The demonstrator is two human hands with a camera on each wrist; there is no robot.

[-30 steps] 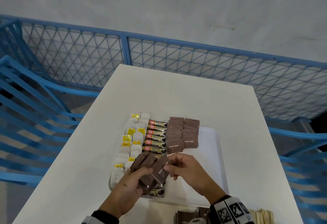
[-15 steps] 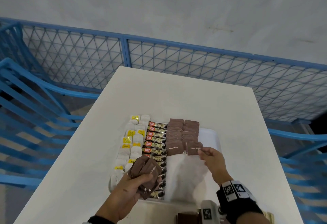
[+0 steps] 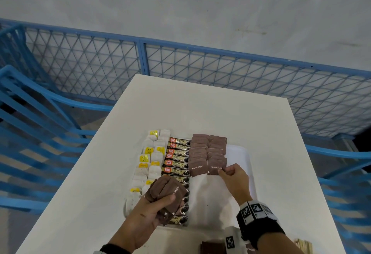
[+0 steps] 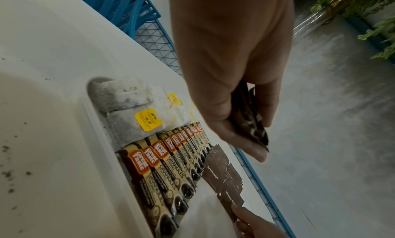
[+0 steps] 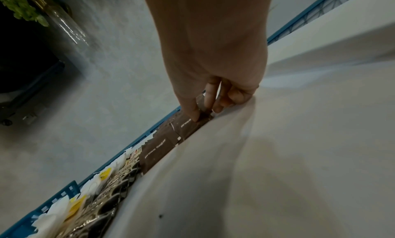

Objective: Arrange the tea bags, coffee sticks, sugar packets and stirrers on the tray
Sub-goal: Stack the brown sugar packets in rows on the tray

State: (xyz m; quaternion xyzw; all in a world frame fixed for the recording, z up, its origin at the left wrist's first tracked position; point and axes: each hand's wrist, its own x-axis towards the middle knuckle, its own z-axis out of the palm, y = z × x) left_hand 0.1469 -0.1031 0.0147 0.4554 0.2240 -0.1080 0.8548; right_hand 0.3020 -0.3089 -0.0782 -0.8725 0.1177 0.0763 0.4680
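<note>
A white tray (image 3: 244, 154) on the white table holds columns of tea bags (image 3: 149, 160) with yellow tags, coffee sticks (image 3: 176, 163) and brown sugar packets (image 3: 208, 151). My left hand (image 3: 148, 211) grips a fanned stack of brown sugar packets (image 3: 167, 192) above the near end of the coffee sticks. My right hand (image 3: 233, 177) pinches the right edge of the nearest sugar packet (image 3: 215, 168) in the right column, which lies flat on the tray. In the right wrist view the thumb and fingers (image 5: 193, 113) press on that sugar packet (image 5: 188, 125).
More brown packets (image 3: 212, 247) and wooden stirrers (image 3: 303, 244) lie at the table's near edge. Blue mesh railing (image 3: 200, 69) and blue slatted chairs (image 3: 30, 133) surround the table. The tray's right part is bare white.
My right hand pulled one sugar packet from the left hand's stack, carried it right and forward, and laid it at the near end of the right sugar column. The left hand stayed.
</note>
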